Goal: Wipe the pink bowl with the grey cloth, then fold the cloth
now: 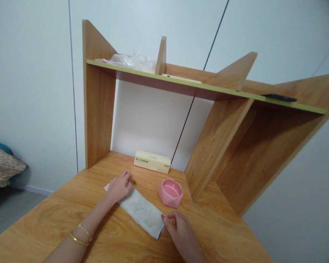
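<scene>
A grey folded cloth (142, 211) lies flat in a long strip on the wooden desk. Across its far left end rests my left hand (121, 187), fingers curled in at the cloth's edge; the exact contact of the fingertips is partly hidden. At the near right end, my right hand (180, 231) pinches the cloth's corner between thumb and fingers. Just beyond the right hand, close to the cloth but apart from it, stands a pink faceted ashtray-like bowl (171, 201).
A cream-coloured box (151, 162) with printed text sits at the back of the desk (57, 215). Wooden shelving (98, 117) rises behind and to the right. Clear plastic bags (134, 61) and a dark flat object (280, 97) lie on its upper shelf.
</scene>
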`<move>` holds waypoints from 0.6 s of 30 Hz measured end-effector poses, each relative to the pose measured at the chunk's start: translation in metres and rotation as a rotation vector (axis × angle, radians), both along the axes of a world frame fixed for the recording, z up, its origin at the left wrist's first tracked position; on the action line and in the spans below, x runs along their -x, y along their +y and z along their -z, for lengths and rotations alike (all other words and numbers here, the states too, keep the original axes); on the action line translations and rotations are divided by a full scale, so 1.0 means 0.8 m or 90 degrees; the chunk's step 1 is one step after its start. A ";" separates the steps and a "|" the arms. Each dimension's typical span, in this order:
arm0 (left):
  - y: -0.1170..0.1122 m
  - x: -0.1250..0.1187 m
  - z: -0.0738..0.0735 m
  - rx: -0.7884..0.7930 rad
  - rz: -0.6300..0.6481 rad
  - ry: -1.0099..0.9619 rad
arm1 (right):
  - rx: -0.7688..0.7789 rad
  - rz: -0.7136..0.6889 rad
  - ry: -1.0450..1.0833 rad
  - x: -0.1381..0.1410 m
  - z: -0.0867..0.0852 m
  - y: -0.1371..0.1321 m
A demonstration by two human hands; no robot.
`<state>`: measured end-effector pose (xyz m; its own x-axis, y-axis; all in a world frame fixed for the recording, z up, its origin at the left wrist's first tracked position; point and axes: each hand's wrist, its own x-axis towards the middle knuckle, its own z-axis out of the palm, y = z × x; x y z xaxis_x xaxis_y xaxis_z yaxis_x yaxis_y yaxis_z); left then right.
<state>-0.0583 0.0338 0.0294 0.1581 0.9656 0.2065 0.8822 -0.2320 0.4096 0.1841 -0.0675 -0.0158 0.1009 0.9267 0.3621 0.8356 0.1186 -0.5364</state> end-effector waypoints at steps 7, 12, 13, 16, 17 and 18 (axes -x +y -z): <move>0.004 0.012 -0.006 0.018 -0.064 -0.020 | 0.092 -0.059 0.242 -0.012 0.012 0.015; 0.001 0.007 -0.004 0.020 -0.051 -0.030 | 0.143 -0.051 0.415 -0.091 0.015 0.005; 0.000 0.004 -0.002 0.019 -0.039 -0.030 | 0.146 -0.034 0.420 -0.106 0.015 0.002; -0.004 -0.005 0.003 0.017 0.002 -0.021 | 0.122 0.032 0.382 -0.134 0.010 -0.003; -0.005 -0.008 0.004 0.016 0.013 -0.017 | 0.096 0.053 0.359 -0.135 0.004 -0.002; -0.006 -0.009 0.006 0.015 0.023 -0.013 | 0.065 0.072 0.335 -0.132 -0.003 0.000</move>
